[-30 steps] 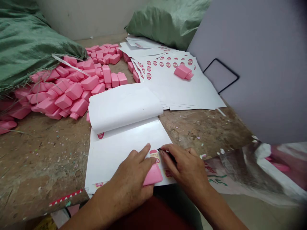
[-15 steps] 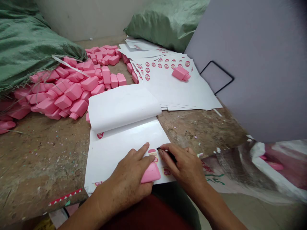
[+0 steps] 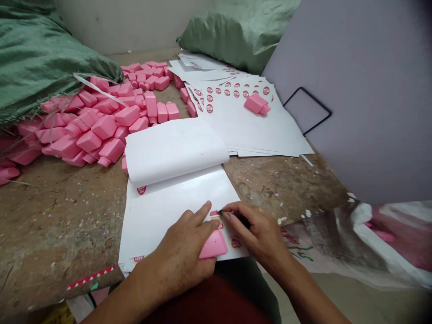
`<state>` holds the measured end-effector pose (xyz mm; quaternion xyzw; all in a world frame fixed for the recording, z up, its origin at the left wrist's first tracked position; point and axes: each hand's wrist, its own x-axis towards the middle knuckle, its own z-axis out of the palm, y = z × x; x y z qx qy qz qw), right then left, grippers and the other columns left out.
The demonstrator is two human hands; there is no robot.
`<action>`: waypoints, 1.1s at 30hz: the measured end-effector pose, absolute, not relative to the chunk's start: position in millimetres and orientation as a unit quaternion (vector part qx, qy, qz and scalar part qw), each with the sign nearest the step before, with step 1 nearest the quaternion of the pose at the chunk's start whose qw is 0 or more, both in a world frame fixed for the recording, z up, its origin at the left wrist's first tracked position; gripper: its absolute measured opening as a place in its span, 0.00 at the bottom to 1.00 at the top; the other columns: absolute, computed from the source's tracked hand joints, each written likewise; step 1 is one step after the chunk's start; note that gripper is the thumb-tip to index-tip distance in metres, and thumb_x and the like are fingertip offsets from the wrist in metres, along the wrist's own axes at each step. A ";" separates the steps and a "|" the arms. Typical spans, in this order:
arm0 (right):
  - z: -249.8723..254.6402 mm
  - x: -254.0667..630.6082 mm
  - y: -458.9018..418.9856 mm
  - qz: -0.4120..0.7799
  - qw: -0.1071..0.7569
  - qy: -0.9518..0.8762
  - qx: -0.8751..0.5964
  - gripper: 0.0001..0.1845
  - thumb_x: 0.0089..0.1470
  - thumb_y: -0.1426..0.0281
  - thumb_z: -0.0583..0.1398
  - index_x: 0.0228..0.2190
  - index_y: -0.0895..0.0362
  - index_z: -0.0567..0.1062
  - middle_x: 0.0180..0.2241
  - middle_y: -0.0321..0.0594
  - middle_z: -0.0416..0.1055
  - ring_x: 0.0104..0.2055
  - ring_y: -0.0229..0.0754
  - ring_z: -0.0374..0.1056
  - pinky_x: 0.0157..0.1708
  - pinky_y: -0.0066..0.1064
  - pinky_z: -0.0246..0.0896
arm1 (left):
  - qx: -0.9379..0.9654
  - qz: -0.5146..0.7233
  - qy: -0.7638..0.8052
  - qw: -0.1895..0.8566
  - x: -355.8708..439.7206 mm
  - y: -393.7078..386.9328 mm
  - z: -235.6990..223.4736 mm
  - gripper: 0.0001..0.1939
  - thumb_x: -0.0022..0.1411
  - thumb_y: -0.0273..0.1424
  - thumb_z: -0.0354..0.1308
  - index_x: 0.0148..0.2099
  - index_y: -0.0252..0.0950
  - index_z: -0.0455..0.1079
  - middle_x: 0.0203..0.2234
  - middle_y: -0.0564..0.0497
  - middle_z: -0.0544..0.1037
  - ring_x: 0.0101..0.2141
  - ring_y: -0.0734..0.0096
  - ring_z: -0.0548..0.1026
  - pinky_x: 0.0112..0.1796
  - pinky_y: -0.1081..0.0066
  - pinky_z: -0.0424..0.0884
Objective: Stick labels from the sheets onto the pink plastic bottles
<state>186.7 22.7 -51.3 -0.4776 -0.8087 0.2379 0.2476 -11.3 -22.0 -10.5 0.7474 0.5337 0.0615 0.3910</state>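
Observation:
My left hand [image 3: 182, 243] grips a small pink plastic bottle [image 3: 216, 245] lying on its side on a white sticker sheet [image 3: 162, 220]. Its index finger stretches across the sheet. Just beyond the bottle is a pink and cream label [image 3: 216, 218]; whether it lies on the sheet or on the bottle I cannot tell. My right hand [image 3: 261, 229] pinches a thin dark tool [image 3: 244, 220], its tip at the label's upper right edge. Another sticker [image 3: 235, 243] sits beside the right hand. The sheet's far part [image 3: 175, 148] is curled over, blank side up.
Many pink bottles [image 3: 104, 126] are heaped at the left below a green woven sack [image 3: 50, 67]. Sticker sheets [image 3: 259, 130] lie at the back right with one bottle [image 3: 257, 104] on them. A grey-purple panel [image 3: 371, 112] with a black wire handle [image 3: 319, 120] borders the right.
The right hand and the dark tool's tip have shifted slightly left along the label's upper edge. My left hand keeps its hold on the bottle. The whole view has moved very slightly.

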 end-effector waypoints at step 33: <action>-42.1 185.4 17.6 0.094 0.206 -0.854 -0.469 0.12 0.64 0.69 0.51 0.34 0.55 0.73 0.27 0.36 0.77 0.24 0.41 0.68 0.28 0.34 0.49 | 0.810 0.014 0.494 0.316 -1.7 -19.2 -8.4 0.26 0.51 0.25 0.55 0.54 0.36 0.67 0.66 0.49 0.60 0.48 0.53 0.64 0.51 0.53 0.68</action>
